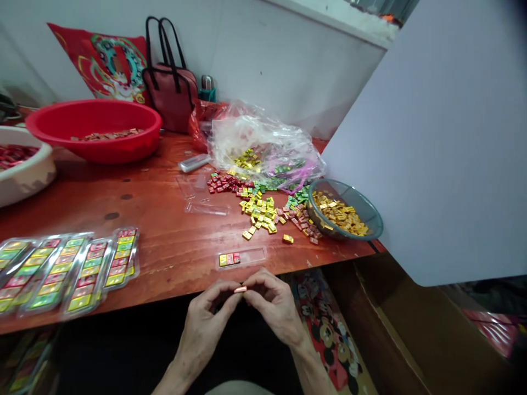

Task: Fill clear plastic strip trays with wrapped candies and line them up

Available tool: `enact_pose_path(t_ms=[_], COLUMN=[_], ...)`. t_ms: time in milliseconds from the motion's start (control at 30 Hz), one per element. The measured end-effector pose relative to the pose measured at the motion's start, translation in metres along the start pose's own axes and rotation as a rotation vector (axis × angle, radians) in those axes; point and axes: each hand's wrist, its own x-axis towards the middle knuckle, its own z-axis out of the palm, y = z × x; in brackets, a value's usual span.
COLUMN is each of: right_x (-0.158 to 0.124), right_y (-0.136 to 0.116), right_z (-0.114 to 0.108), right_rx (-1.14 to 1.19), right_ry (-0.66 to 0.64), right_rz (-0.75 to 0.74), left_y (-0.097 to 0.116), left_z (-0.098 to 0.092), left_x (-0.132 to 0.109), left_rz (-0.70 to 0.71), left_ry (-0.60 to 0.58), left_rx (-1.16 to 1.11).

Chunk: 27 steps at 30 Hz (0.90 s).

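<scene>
My left hand point(208, 318) and my right hand point(275, 304) meet just below the table's front edge, fingertips pinched together on one small red wrapped candy point(240, 289). Right above them on the wooden table point(164, 219) lies a clear plastic tray point(242, 257) holding one yellow and two red candies at its left end. Farther back, a loose pile of red, yellow and green candies point(263, 206) spreads across the table.
Several filled candy trays point(66, 271) lie at the front left. A grey bowl of gold candies point(344, 210) sits right, a clear plastic bag point(263, 145) behind the pile. A red basin point(94, 129), white basin point(20, 164), handbag point(171, 88) and a cardboard box point(411, 340) are around.
</scene>
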Motion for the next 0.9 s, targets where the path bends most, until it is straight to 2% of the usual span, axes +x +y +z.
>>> enact_pose_path(t_ms=[67, 200, 300, 367, 500, 633, 900], right_x=[0.009, 0.032, 0.045, 0.051, 0.065, 0.089, 0.144], right_y=[-0.002, 0.0, 0.005, 0.007, 0.009, 0.014, 0.028], right_z=[-0.004, -0.016, -0.025, -0.033, -0.054, -0.071, -0.068], right_rx=[-0.033, -0.039, -0.036, -0.129, -0.458, -0.671, -1.022], right_ry=[0.008, 0.025, 0.034, 0.06, 0.129, 0.089, 0.12], right_rz=[-0.02, -0.026, -0.007, -0.04, -0.146, -0.182, -0.279], left_y=[0.002, 0.002, -0.009, -0.018, -0.031, -0.032, -0.034], left_z=[-0.008, -0.026, -0.031, -0.03, -0.024, -0.026, -0.029], left_x=[0.006, 0.033, 0.053, 0.062, 0.068, 0.068, 0.07], left_rz=[0.065, 0.259, 0.339, 0.355, 0.349, 0.337, 0.343], left_ry=[0.024, 0.145, 0.099, 0.029, -0.058, -0.077, -0.089], left_rx=[0.072, 0.329, 0.465, 0.505, 0.484, 0.429, 0.395])
